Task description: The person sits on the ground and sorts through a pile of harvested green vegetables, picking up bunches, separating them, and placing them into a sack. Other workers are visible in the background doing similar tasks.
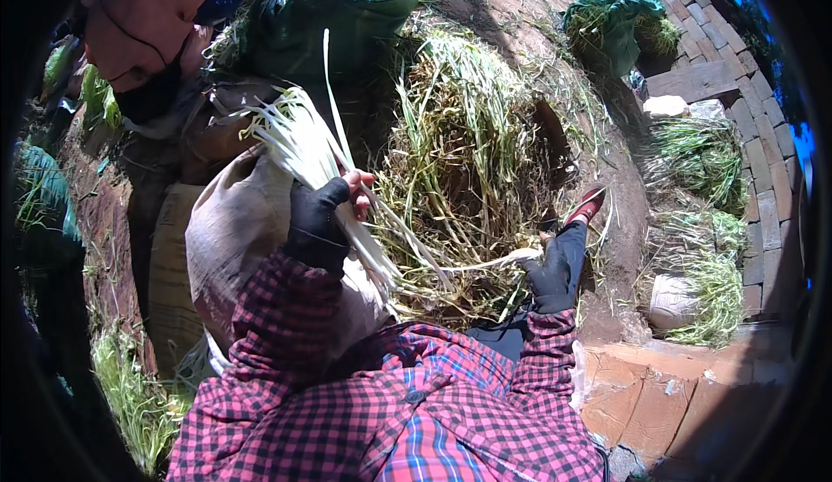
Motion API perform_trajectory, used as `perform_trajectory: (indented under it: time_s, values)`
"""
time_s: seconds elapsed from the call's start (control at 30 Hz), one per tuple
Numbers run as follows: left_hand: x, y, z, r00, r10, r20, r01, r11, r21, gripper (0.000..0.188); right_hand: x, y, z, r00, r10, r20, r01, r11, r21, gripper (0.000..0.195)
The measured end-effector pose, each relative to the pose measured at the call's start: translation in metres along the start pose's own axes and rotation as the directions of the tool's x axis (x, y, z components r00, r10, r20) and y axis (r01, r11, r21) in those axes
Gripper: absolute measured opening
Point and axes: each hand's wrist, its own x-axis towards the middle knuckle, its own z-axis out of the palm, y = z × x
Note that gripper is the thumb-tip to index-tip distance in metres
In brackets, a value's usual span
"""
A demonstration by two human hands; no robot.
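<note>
My left hand, in a dark fingerless glove, is closed around a bundle of pale plant stalks; bare fingertips show at its right side. One long stalk sticks up out of the bundle. On the right, my right hand, gloved the same way, pinches the pale end of a single stalk that stretches left toward the bundle's lower ends. Between and beyond both hands lies a large heap of green and dry stalks. A pale cloth sack bulges under my left forearm.
Another person is at the upper left beside a dark green sack. A green cloth bundle stands at the upper right. Piles of green stalks lie along a brick edging. Flattened cardboard covers ground at the lower right.
</note>
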Motion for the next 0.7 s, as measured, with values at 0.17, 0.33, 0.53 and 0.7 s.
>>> perform_trajectory:
  time_s: [0.17,0.33,0.53,0.7]
  values:
    - [0.008,-0.027,0.005,0.989,-0.138,0.06,0.133,0.987,0.09,0.023,-0.014,-0.117,0.001,0.928,-0.282,0.241,-0.008,0.633,0.774,0.049]
    - [0.001,-0.016,0.01,0.991,-0.131,0.006,0.13,0.987,0.097,0.032,-0.05,-0.125,0.033,0.349,-0.432,0.832,-0.531,0.64,0.555,0.032]
    - [-0.008,-0.02,0.021,0.948,-0.272,0.167,0.265,0.962,0.067,0.05,-0.021,-0.137,0.004,0.82,-0.359,0.446,-0.249,0.478,0.842,0.02]
    - [0.0,-0.03,0.009,0.989,-0.142,0.044,0.147,0.979,-0.138,0.038,-0.007,-0.137,0.047,0.603,-0.467,0.647,-0.361,0.563,0.743,0.034]
